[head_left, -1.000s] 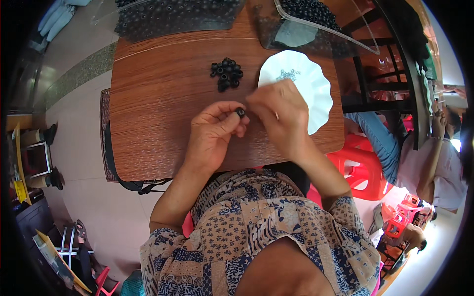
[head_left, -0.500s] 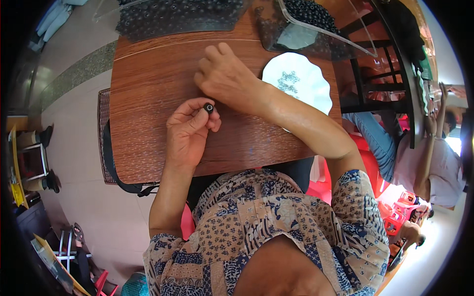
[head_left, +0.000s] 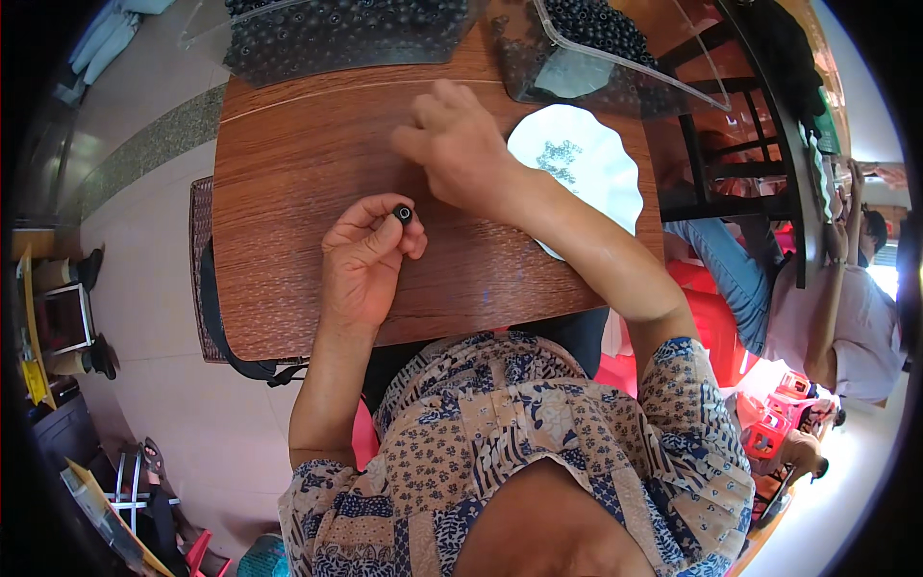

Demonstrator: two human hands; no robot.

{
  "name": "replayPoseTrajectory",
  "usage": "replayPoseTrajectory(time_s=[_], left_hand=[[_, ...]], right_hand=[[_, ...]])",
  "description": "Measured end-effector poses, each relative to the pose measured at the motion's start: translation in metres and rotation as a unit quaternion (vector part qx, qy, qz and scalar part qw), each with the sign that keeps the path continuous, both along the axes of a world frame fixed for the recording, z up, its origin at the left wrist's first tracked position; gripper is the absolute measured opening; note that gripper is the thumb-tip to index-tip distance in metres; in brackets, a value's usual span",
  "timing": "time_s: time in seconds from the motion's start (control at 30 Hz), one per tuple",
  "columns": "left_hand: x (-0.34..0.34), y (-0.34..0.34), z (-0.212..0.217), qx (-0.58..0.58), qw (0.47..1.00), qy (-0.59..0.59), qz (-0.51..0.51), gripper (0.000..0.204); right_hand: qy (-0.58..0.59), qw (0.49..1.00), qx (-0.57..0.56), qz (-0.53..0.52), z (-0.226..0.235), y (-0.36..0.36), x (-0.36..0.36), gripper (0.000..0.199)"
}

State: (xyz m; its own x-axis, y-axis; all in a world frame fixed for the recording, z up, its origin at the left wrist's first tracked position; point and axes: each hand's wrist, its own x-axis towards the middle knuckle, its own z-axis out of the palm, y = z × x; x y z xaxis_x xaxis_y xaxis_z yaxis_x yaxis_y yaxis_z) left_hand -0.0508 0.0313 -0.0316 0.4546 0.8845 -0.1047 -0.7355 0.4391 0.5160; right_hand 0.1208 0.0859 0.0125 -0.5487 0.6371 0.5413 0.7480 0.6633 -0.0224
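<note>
**A:** Wood-grain table [head_left: 288, 192] fills most of what I see, pale tiled floor [head_left: 144, 144] off its left edge and a chair frame [head_left: 731, 192] on the right. Where are your hands?

**B:** Left hand [head_left: 361, 255] rests mid-table, thumb and fingers pinched tight on a small black ring [head_left: 403, 213], its pale centre turned up. Right hand [head_left: 457, 149] is farther out, fingers curled down on the wood. I cannot tell whether it holds anything; the fingers hide what is under them.

**A:** What has changed?

**B:** A second ago both hands met over the ring, beside a small heap of black pieces. Since then the right has left the left and gone far, up to where that heap lay, so now it covers the spot. The left has barely shifted. I judge one piece is ready in my left while my right gets another.

**A:** What is around you?

**B:** A white scalloped plate [head_left: 586, 173] lies just right of my right wrist, close enough to nudge. Clear bags [head_left: 346, 34] of dark beads line the far edge, just beyond my right fingertips, so there is little room that way.

**A:** And open room?

**B:** Left half of the table is bare wood out to the edge, where a woven mat [head_left: 200, 240] hangs off. Near edge sits close under my left wrist. Another person [head_left: 817, 308] sits well apart on the right.
</note>
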Motion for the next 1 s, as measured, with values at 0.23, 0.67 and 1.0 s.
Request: replayPoseTrajectory(time_s=[0.23,0.67,1.0], left_hand=[[0.002,-0.001,0.002,0.008,1.000,0.012,-0.001,0.018],[0.040,-0.023,0.024,-0.005,0.995,0.070,-0.066,0.018],[0.053,-0.031,0.027,0.051,0.993,0.085,-0.056,0.020]], right_hand=[[0.315,0.920,-0.226,-0.063,0.017,-0.048,0.021,0.019],[0.586,0.720,-0.365,-0.071,0.027,-0.111,0.030,0.020],[0.522,0.791,-0.307,-0.085,0.021,-0.125,0.040,0.021]])
